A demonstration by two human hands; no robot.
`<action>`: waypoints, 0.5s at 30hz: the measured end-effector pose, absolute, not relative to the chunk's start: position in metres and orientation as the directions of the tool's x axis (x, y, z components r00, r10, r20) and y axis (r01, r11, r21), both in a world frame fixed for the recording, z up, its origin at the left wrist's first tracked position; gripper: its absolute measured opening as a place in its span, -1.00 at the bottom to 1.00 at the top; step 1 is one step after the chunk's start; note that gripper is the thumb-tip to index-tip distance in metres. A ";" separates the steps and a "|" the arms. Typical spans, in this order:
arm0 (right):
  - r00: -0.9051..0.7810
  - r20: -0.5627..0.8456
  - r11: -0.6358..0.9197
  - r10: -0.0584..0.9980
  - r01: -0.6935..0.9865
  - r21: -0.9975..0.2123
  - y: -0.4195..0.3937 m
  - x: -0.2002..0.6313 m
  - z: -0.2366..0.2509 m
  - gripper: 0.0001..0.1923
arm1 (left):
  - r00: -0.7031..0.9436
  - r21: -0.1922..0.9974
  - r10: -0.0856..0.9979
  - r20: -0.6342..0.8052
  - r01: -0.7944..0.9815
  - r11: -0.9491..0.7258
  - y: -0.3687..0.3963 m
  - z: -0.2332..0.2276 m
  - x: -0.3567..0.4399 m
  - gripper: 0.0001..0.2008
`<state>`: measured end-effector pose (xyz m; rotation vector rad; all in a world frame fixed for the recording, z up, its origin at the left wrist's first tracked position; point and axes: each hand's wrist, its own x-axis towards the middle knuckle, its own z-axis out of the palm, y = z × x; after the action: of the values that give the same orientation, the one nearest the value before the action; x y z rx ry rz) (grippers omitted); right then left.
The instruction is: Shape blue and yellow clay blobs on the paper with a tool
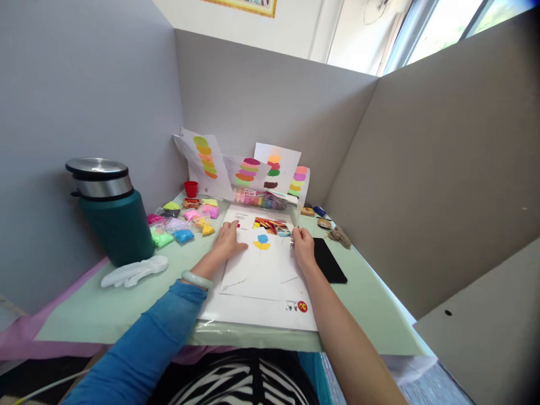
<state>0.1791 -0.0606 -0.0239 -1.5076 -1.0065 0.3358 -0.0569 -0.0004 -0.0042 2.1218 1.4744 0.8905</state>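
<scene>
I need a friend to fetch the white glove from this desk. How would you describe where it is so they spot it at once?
Start at the tall dark-green flask with a steel lid, on the left of the pale green desk mat. The white glove lies flat at its base, on the near side. It is plain white, unlike the bright clay packets farther back.

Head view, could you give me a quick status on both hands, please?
Left hand flat on white sheet. Right hand at sheet's right edge, pinching something small. Black pad just beside it.
</scene>
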 end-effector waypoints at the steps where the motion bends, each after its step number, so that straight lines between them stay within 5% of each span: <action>1: 0.574 0.278 0.148 0.770 0.262 -0.953 -0.059 0.177 -0.024 -0.70 | 0.265 0.589 0.915 0.305 0.703 -0.400 -0.001 -0.005 -0.057 -0.19; 8: 0.473 0.170 0.259 0.865 -0.131 -0.957 -0.059 0.170 -0.021 -0.64 | 0.614 0.449 0.765 0.195 0.637 -0.626 -0.004 -0.013 -0.056 -0.40; 15: 0.447 0.201 0.314 0.872 -0.195 -0.929 -0.064 0.167 -0.013 -0.62 | 0.661 0.392 0.733 0.160 0.639 -0.662 -0.004 -0.011 -0.059 -0.39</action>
<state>0.1667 -0.0640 -0.0132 -1.0028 -0.8253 0.8192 -0.0594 -0.0041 -0.0114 2.5768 1.0955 0.4425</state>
